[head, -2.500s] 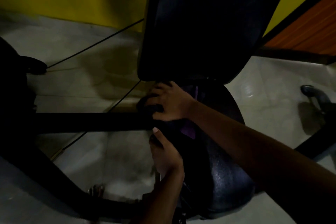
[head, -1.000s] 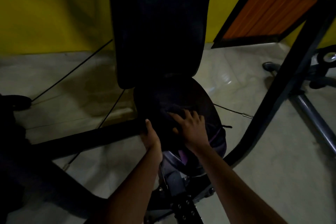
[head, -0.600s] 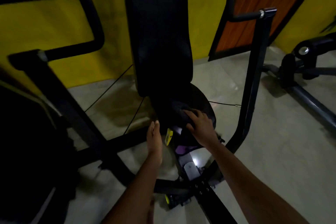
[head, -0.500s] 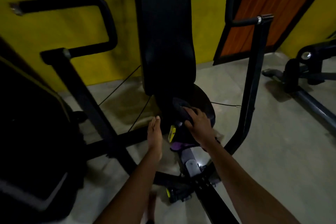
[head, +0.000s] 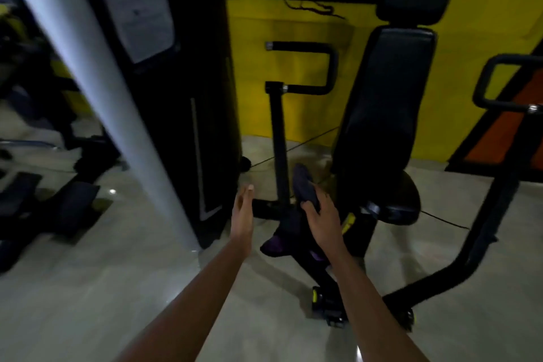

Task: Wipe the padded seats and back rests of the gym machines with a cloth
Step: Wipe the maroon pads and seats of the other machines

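One floor (head: 88, 288): grey, runs from the lower edge to the machine.
Pillar (head: 97, 91): white, slanted, left.
Placard (head: 141, 9): on the tower (head: 188, 114), writing blurred.
Back rest (head: 385, 114): upright, right of centre, seat (head: 405, 200) below it.
Cloth (head: 305, 188): centre, left of the seat, gripped by the right hand (head: 321, 214).
Left hand (head: 244, 211): fingers straight, holding nothing.

Grey pillar (head: 114, 112), yellow wall (head: 252, 67).
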Demonstrator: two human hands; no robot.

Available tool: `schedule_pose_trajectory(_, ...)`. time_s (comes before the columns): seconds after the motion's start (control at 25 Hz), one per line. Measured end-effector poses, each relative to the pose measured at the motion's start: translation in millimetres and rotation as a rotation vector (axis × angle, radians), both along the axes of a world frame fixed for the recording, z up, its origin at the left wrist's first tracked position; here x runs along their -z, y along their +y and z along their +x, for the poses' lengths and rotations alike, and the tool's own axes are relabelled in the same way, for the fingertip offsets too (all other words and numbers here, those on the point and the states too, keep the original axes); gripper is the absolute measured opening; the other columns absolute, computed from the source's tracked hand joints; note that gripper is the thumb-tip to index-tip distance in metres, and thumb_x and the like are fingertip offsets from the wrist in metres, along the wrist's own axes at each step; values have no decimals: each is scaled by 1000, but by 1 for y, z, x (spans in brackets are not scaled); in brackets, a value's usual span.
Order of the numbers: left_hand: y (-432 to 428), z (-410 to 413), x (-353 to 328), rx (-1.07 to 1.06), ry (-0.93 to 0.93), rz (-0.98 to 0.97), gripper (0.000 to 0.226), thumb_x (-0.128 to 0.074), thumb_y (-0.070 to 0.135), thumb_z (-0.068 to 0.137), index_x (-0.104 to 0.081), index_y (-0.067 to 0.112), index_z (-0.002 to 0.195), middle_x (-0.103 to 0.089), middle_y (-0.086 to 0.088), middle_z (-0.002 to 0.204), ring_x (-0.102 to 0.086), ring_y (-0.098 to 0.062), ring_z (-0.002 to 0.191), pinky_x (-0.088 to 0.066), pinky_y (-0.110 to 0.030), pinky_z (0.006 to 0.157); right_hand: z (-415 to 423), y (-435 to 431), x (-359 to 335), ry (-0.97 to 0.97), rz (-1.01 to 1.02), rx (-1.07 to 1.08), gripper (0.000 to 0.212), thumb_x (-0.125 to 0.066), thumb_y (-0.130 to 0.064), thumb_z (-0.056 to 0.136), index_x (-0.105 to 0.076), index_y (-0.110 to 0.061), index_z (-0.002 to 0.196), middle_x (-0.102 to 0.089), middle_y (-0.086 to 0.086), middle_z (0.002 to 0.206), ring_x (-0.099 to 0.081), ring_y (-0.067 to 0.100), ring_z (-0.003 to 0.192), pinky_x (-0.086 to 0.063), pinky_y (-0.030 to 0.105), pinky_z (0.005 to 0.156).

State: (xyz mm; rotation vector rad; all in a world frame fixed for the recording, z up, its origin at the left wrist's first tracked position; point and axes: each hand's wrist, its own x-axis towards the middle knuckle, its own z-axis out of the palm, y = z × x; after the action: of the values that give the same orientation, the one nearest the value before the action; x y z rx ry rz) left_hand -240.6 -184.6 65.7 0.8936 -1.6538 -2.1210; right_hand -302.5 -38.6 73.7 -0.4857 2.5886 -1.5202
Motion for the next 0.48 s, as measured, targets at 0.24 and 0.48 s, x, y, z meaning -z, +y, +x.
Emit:
schedule_pose_trajectory(0.24, -111, 167, -16, -367, 67, -43, 48, -33, 38, 100, -31, 20, 144, -33, 1, 151, -31, -14, 138, -22, -26, 106, 127, -127, -17, -36, -139, -277, 41, -51, -3, 91, -48, -8, 132, -51, 10, 133, -47, 20, 121, -32, 19, 93)
schedule_pose_trajectory(0.48, -203, 392, -26, -599, 79, -105, 50, -28, 43, 99, -25, 26, 146, -26, 2, 154, -24, -15, 142, -14, -33, 113, 302, -246, -30, -15, -154, -573, 40, -52, -5, 91, -49, -10, 131, -54, 9, 126, -49, 20, 117, -28, 11, 83)
